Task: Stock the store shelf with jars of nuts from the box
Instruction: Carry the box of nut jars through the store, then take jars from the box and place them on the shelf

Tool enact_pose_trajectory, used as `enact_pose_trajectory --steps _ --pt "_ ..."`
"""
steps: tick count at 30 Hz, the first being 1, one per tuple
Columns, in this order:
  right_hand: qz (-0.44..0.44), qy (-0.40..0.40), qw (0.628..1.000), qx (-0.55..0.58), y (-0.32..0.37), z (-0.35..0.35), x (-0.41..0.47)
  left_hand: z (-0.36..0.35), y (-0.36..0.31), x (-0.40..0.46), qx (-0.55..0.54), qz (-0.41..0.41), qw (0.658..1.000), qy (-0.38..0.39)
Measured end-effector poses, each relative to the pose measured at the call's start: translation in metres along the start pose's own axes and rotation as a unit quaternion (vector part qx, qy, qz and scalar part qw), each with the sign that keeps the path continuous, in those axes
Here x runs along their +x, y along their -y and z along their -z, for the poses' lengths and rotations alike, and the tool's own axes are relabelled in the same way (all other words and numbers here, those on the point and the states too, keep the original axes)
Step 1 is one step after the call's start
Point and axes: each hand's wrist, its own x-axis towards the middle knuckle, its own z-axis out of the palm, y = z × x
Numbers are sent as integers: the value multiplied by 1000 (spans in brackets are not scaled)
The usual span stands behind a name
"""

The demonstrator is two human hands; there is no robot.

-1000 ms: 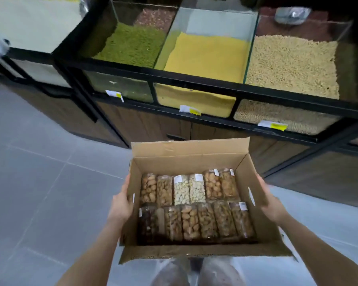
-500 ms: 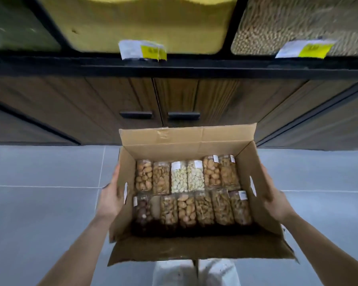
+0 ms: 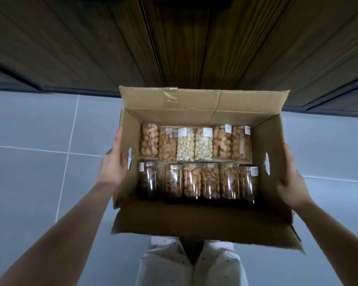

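An open cardboard box (image 3: 203, 100) hangs in front of me, above the floor. Inside lie two rows of clear jars of nuts (image 3: 185, 146), several per row, most with brown nuts and two in the back row with pale ones. My left hand (image 3: 114, 162) presses flat against the box's left wall beside a handle slot. My right hand (image 3: 291, 180) presses against the right wall, fingers pointing forward. Both hands carry the box from its sides.
Dark wooden cabinet doors (image 3: 91, 48) rise just beyond the box's far flap. Grey floor tiles (image 3: 29, 162) spread to the left and right. My legs in light dotted trousers (image 3: 163, 263) show under the near flap.
The view has tilted down: the grain bins and price tags above have left the picture. The box stays between my hands and now sits close to the cabinet doors.
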Motion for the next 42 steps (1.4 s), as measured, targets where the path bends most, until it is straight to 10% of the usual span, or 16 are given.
enact_pose_trajectory --steps 9,14,33,38,42 --pt "-1 -67 992 -112 27 7 -15 11 -9 -5 77 19 997 17" --pt "1 25 981 -193 72 -29 -12 7 -10 -3 190 -73 979 31" --pt "-30 77 996 -38 129 -159 74 -29 5 4 233 -96 965 -73" --pt "-8 126 992 -23 136 -118 33 -28 -27 -19 119 -12 991 -56" --pt "64 176 978 86 150 -96 -7 -24 -65 -49 -174 26 983 53"
